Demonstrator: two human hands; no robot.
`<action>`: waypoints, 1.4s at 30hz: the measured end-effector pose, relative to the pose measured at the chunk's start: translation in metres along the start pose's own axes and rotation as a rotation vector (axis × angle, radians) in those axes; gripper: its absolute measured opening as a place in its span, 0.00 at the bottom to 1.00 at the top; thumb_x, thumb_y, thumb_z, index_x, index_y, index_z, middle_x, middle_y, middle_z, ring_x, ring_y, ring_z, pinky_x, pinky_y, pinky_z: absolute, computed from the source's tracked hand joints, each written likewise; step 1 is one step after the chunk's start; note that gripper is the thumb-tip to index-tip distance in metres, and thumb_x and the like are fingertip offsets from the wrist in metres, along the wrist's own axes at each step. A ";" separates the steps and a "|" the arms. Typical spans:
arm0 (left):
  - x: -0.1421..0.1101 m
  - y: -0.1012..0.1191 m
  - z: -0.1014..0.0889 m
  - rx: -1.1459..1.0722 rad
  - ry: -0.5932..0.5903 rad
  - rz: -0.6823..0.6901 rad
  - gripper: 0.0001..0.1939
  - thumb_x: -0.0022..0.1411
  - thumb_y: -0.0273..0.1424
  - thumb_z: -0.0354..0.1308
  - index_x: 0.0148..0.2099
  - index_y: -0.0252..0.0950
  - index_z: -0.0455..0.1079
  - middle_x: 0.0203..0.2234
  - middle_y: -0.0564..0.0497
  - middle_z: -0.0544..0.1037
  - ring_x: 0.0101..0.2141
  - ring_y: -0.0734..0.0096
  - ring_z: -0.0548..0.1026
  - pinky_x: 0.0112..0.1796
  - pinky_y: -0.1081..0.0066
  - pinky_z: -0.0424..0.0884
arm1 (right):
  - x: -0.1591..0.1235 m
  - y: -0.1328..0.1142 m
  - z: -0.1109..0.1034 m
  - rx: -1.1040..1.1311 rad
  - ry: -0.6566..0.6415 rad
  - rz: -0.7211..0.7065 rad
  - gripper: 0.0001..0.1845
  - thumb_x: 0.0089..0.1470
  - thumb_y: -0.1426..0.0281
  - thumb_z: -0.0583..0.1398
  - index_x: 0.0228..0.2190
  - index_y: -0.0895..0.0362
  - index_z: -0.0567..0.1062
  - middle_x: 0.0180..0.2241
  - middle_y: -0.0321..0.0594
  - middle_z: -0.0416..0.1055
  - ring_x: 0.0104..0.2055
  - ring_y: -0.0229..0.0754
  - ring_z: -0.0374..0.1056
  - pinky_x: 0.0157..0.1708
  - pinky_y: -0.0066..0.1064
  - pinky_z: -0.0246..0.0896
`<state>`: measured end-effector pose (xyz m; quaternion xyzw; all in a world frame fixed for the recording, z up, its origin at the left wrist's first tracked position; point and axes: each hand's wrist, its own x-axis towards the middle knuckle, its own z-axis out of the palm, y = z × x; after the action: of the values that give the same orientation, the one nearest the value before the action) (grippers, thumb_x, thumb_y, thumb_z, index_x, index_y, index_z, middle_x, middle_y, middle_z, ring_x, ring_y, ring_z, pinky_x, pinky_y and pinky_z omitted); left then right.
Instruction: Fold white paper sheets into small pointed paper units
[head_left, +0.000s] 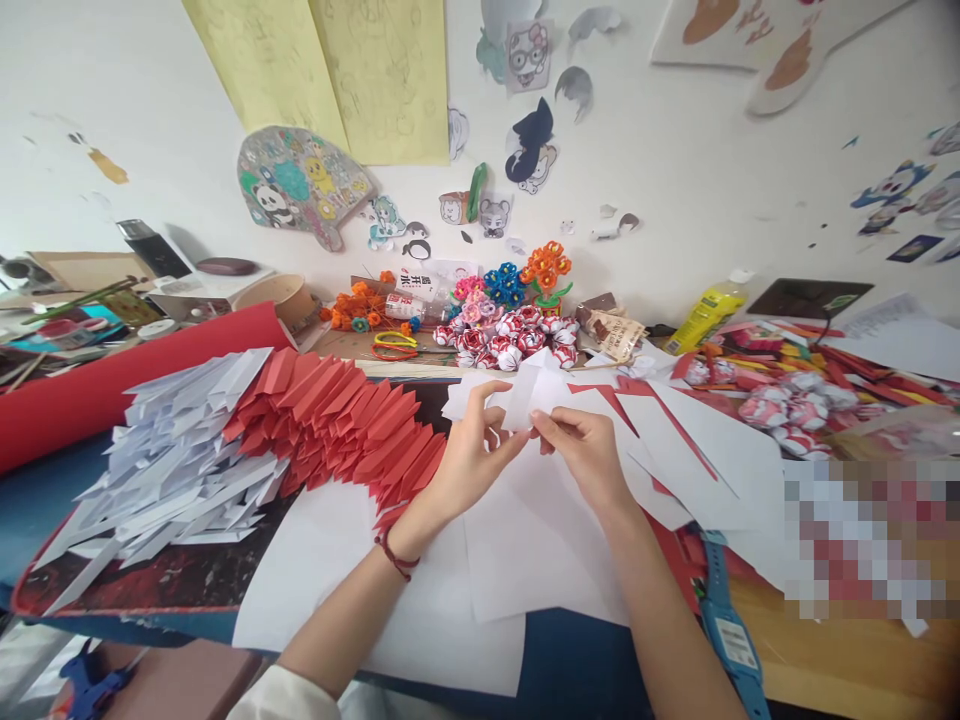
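Observation:
Between my two hands is a small piece of folded white paper (523,392), held just above white sheets (536,530) on the table. My left hand (480,440) pinches its lower left side, thumb and fingers closed. From the right, the thumb and fingers of my right hand (581,445) close on its lower edge. Left of my hands lies a long pile of folded red paper pieces (337,420). Beyond it is a heap of folded white paper strips (180,460). A red cord bracelet circles my left wrist.
A red paper roll (150,375) lies at the left. Red-and-white paper flowers (517,335) and orange flowers (546,268) stand by the wall. A yellow bottle (709,312) leans at the back right. A blue watch (729,625) lies beside my right forearm.

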<state>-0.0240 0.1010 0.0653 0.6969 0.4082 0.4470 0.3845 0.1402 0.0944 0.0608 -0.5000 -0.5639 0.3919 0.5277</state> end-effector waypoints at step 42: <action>0.001 -0.006 -0.007 0.137 0.140 0.110 0.11 0.61 0.39 0.57 0.34 0.36 0.72 0.25 0.55 0.75 0.25 0.77 0.67 0.32 0.74 0.63 | -0.003 0.006 0.004 0.054 -0.044 -0.032 0.13 0.49 0.60 0.66 0.26 0.59 0.78 0.20 0.37 0.71 0.22 0.38 0.66 0.24 0.29 0.60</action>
<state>-0.0315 0.1055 0.0628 0.7100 0.4246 0.4863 0.2814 0.1369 0.0933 0.0536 -0.4676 -0.5725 0.4095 0.5348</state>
